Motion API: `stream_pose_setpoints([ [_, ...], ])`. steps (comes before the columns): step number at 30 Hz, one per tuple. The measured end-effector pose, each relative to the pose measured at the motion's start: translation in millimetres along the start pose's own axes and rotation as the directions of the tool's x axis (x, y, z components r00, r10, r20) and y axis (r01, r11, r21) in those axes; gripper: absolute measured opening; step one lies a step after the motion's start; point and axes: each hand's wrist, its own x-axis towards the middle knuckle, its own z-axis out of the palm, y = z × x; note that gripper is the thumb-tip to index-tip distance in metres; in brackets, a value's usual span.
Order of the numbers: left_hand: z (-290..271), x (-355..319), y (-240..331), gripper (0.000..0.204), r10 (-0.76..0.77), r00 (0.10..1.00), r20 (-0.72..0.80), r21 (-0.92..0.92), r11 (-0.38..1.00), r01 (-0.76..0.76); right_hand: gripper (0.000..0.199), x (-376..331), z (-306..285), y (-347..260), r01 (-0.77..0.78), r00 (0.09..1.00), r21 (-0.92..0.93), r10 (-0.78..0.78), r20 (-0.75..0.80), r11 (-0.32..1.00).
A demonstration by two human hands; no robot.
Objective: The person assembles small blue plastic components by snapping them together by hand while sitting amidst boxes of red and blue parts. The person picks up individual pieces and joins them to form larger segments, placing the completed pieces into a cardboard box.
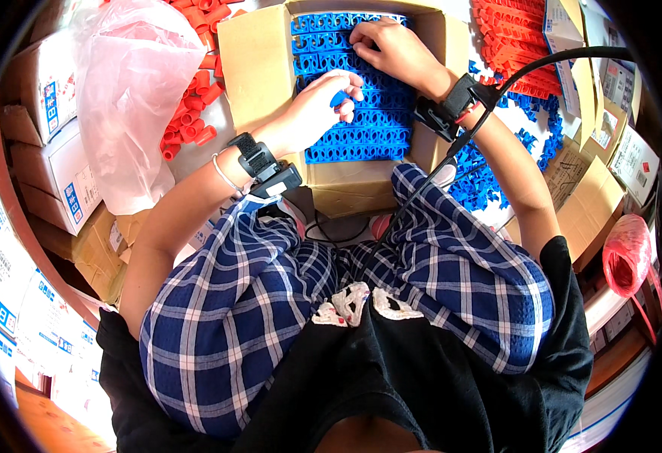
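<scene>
An open cardboard box (350,198) stands in front of my legs, packed with rows of blue plastic pipe clips (361,143). Over the box's left half, my left hand (322,106) is closed, with a loose blue pipe clip (338,99) showing between its curled fingers. My right hand (385,47) reaches to the far rows with its fingers bent down against the clips. Its fingertips are partly hidden, so anything pinched there does not show.
Red pipe fittings (189,113) lie loose to the left, beside a cloudy plastic bag (131,90). Loose blue clips (482,170) and red clip rows (508,45) lie right. A black cable (527,68) crosses my right forearm. Stacked cartons (52,143) and pink twine (625,257) flank me.
</scene>
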Motion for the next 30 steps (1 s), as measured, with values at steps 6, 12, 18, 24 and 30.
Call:
stream_pose_setpoints([
  [6,-0.1,-0.2,-0.5,0.035,0.017,1.000,-0.010,-0.039,0.999,-0.017,0.009,-13.1,-20.6,-36.3,-0.076,0.993,-0.058,0.070,-0.100,0.995],
  [12,3.8,-0.5,0.2,0.039,0.028,0.999,-0.046,-0.098,0.995,-0.032,0.022,-37.6,-15.1,-73.3,0.005,1.000,0.137,-0.002,-0.019,0.990],
  [18,-0.8,4.3,-6.2,0.039,0.014,0.993,-0.120,-0.053,0.998,-0.021,0.022,-40.9,0.6,-76.1,-0.076,0.996,0.218,0.087,-0.038,0.973],
  [24,8.8,1.2,-2.2,0.040,-0.011,0.989,-0.147,-0.161,0.987,-0.013,0.020,-36.6,-2.0,-69.0,0.021,0.999,0.143,-0.014,-0.049,0.989],
  [30,-0.1,2.1,-2.0,0.051,0.011,1.000,0.016,-0.017,1.000,-0.010,0.022,-38.1,-4.2,-76.1,-0.034,0.998,0.289,0.018,0.059,0.957],
])
